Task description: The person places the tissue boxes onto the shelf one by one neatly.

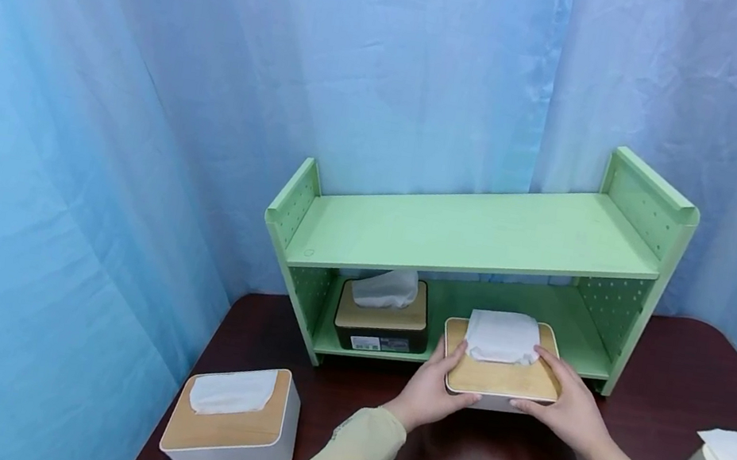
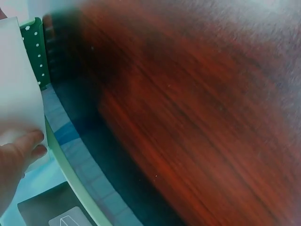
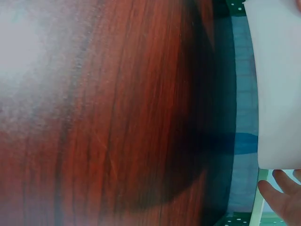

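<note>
Both hands grip one white tissue box [image 1: 502, 364] with a wooden lid, the left hand [image 1: 430, 389] curled on its left side and the right hand [image 1: 566, 410] on its right, holding it at the front edge of the green shelf [image 1: 476, 235], at the mouth of the lower compartment. Inside that compartment, to the left, sits a black box [image 1: 384, 317]. Another white box [image 1: 233, 422] rests on the dark surface [image 1: 678, 376] at the left, well apart.
</note>
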### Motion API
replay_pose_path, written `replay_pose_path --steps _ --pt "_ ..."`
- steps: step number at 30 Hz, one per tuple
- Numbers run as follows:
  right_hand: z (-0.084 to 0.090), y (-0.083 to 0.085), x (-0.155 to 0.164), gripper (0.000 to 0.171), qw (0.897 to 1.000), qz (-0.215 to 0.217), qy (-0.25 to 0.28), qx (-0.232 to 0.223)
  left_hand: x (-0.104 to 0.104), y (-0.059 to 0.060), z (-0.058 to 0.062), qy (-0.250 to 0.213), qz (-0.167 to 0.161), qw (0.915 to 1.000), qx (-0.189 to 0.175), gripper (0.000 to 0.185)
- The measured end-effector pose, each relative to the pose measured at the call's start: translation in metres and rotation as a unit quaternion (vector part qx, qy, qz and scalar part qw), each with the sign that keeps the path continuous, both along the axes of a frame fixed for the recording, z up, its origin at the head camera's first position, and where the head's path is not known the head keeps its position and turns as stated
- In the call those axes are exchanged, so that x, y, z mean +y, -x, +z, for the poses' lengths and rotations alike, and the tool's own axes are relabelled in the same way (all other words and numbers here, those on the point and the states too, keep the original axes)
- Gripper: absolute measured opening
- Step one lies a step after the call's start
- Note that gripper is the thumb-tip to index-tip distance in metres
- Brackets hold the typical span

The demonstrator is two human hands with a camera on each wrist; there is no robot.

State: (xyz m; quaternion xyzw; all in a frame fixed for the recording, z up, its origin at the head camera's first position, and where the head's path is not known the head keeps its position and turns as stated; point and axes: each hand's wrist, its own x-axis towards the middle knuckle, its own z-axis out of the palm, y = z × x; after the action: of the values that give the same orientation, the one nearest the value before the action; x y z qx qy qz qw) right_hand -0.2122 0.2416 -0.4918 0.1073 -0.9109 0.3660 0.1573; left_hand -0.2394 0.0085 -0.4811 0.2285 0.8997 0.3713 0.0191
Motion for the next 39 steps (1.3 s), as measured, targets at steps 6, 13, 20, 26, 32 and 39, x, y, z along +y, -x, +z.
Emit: replay_pose_path --steps 6,13,20,26,32,39 --pt "0.004 0.007 0.001 0.091 1.000 -0.002 -0.002 -0.017 0.004 0.007 0.006 0.008 0.021 0.9996 -0.019 0.082" --pt "0.011 0.012 0.001 0.089 0.999 -0.009 0.001 -0.045 0.006 0.014 0.012 0.005 0.016 0.9997 -0.020 0.077" --pt "0.018 0.018 0.001 0.089 0.998 -0.013 -0.006 -0.065 0.009 0.021 0.012 0.007 0.020 0.9996 -0.018 0.076" --pt "0.018 0.018 0.000 0.087 0.998 -0.022 -0.009 -0.060 0.011 0.024 0.011 0.007 0.021 0.9997 -0.014 0.075" --pt "0.019 0.008 -0.002 0.081 0.999 -0.032 -0.020 -0.025 0.011 0.014 0.015 0.031 0.061 0.9976 -0.014 0.077" --pt "0.028 -0.015 -0.003 0.061 0.994 -0.014 -0.018 0.111 0.004 -0.009 0.024 0.079 0.055 0.9916 0.086 0.067"
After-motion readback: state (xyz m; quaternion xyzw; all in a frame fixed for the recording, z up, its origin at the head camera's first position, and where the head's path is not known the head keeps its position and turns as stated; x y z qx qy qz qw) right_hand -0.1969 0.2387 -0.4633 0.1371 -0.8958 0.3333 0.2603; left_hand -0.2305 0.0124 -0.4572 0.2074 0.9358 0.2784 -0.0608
